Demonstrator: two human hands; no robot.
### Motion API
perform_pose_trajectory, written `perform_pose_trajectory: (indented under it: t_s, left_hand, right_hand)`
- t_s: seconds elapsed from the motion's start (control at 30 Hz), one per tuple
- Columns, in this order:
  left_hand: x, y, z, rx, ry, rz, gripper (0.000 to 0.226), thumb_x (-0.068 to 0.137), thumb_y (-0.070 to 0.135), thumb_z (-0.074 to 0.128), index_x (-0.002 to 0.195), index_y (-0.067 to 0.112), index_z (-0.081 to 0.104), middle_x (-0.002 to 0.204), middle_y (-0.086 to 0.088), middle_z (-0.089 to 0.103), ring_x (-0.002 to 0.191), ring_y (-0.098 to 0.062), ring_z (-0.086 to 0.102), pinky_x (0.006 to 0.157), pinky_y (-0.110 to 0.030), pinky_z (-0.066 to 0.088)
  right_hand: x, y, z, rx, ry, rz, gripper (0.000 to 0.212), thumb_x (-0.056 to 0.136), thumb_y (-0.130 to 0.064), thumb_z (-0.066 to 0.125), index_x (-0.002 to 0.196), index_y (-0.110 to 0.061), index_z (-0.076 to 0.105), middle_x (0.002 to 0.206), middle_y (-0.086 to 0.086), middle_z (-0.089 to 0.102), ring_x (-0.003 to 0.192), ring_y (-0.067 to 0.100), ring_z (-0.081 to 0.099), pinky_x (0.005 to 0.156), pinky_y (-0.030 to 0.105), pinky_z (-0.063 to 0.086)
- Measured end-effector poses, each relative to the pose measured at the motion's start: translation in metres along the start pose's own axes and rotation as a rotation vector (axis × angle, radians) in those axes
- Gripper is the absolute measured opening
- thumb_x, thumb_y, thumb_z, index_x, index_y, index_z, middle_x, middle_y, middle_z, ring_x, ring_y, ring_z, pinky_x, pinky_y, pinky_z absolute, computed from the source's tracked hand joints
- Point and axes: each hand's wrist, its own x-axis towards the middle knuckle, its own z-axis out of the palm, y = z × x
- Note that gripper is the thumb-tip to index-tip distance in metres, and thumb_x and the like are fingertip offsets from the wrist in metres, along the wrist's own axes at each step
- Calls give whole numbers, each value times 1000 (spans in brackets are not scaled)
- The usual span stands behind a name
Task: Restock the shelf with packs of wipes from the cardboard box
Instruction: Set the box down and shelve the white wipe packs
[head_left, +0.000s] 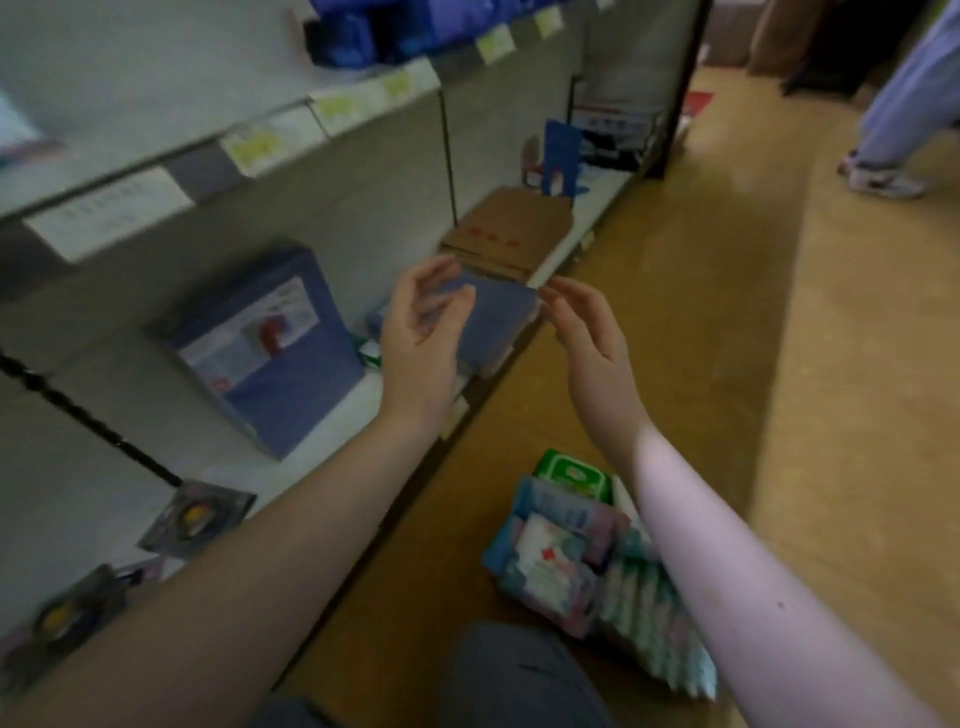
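A flat blue pack lies at the front edge of the lower shelf. My left hand hovers in front of its left side with loosely curled fingers. My right hand is held up at its right corner with relaxed fingers. The blur hides whether either hand touches the pack. On the floor below my right forearm lies a heap of wipes packs, with a green pack on top. A brown cardboard box sits further along the shelf.
A large blue package leans against the shelf's back wall to the left. Price labels line the upper shelf edge. Small carded items hang at lower left. A person's legs stand in the aisle at upper right. My knee is at the bottom.
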Motion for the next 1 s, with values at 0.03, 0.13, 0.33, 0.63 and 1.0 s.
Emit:
perform_pose_trajectory:
  t_s: [0.03, 0.13, 0.33, 0.63, 1.0]
  left_hand:
    - [-9, -8, 13, -8, -29, -24, 19, 92, 12, 56, 110, 20, 53, 109, 11, 58, 97, 9, 55, 84, -9, 43]
    - [-38, -37, 53, 8, -119, -96, 18, 91, 13, 58, 106, 22, 55, 107, 11, 59, 94, 8, 56, 82, -11, 44]
    - [-112, -98, 103, 47, -265, -384, 20, 87, 16, 63, 93, 32, 54, 99, 9, 60, 89, -4, 57, 77, -19, 45]
    - [-141, -166, 134, 421, -508, -583, 29, 85, 26, 68, 105, 23, 48, 96, 4, 57, 83, -10, 56, 73, -29, 50]
    - [-118, -226, 188, 1343, -785, -396, 75, 82, 66, 49, 136, 14, 38, 128, -14, 56, 127, -35, 42, 106, -46, 29]
  right_hand:
    - [-5, 9, -14, -6, 33, 24, 31, 98, -27, 45, 126, -15, 51, 125, -1, 58, 116, 6, 54, 88, 7, 44]
    - [-19, 38, -55, -24, 146, 71, 29, 94, -31, 45, 119, -17, 52, 121, 3, 61, 113, 14, 58, 89, 16, 45]
    - [-73, 102, -127, -85, 307, 268, 19, 100, -20, 40, 115, -19, 51, 118, 6, 59, 111, 20, 58, 84, 21, 49]
    - [-124, 163, -179, -171, 472, 518, 13, 98, -19, 45, 108, -17, 53, 111, 8, 61, 105, 23, 59, 80, 27, 46]
    - [-115, 207, -197, -352, 519, 593, 15, 91, -11, 56, 106, -15, 53, 113, 5, 56, 97, 14, 52, 84, 26, 44]
